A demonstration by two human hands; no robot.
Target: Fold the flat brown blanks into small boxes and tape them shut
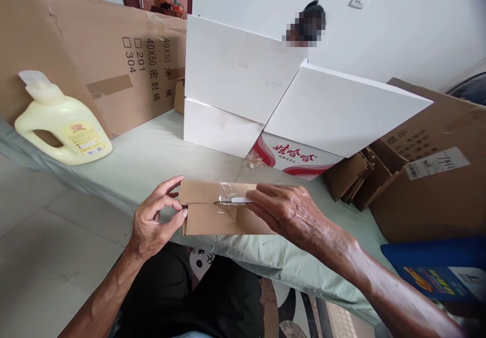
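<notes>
A small brown cardboard box (207,220) lies near the front edge of the cloth-covered surface, with clear tape (227,190) across its middle seam. My left hand (157,219) grips the box's left end, thumb at the near corner and fingers at the far one. In my right hand (283,206), pinched between thumb and fingers, is a slim white-handled knife (240,201). Its thin tip points left and meets the seam at the tape. My right hand covers the right end of the box.
White cartons (235,70) stand behind the box, one with red print (299,156). A pale yellow jug (68,125) is at left, before a large brown carton (125,75). Folded cardboard (353,176) and a blue container (433,267) are at right.
</notes>
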